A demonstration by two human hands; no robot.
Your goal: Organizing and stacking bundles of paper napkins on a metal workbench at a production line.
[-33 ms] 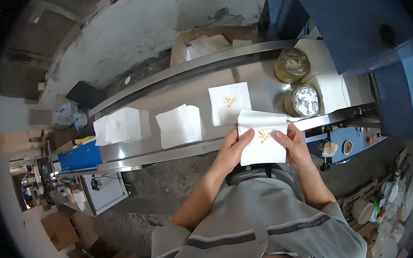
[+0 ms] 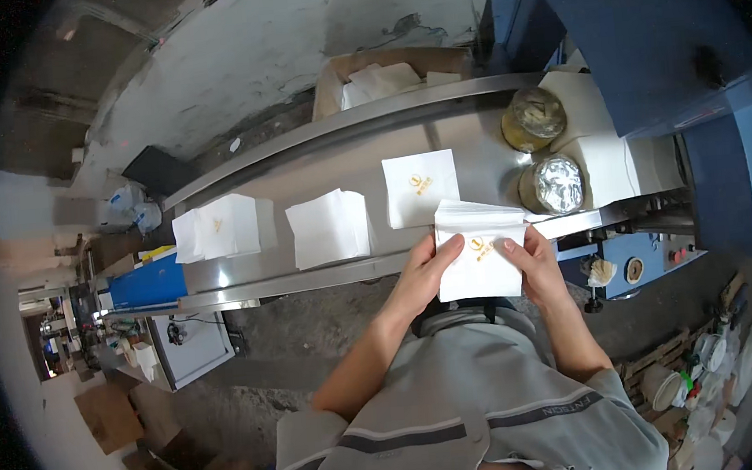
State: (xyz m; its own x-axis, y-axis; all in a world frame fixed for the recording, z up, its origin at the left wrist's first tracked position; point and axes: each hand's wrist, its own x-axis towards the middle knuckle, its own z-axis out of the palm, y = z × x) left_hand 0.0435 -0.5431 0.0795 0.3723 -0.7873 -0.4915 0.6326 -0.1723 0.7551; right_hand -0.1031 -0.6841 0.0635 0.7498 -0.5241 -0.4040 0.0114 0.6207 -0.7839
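A stack of white square papers [image 2: 482,271] with an orange print is held in front of my waist, its layered edges fanned out at the top. I cannot tell whether they are flat sheets or bags. My left hand [image 2: 427,271] grips the stack's left side, thumb on the front. On the other side my right hand [image 2: 536,262] grips it the same way, fingers behind. Just beyond lies a printed white paper [image 2: 421,187] on the metal table [image 2: 292,178]. Farther left are a plain white stack [image 2: 330,230] and a spread, printed stack [image 2: 221,228].
Two round containers, one yellowish [image 2: 533,120] and one foil-topped [image 2: 552,186], stand at the table's right end beside white stacks [image 2: 599,169]. A blue machine [image 2: 658,54] rises at the right. Behind the table is a cardboard box [image 2: 327,89] with white papers.
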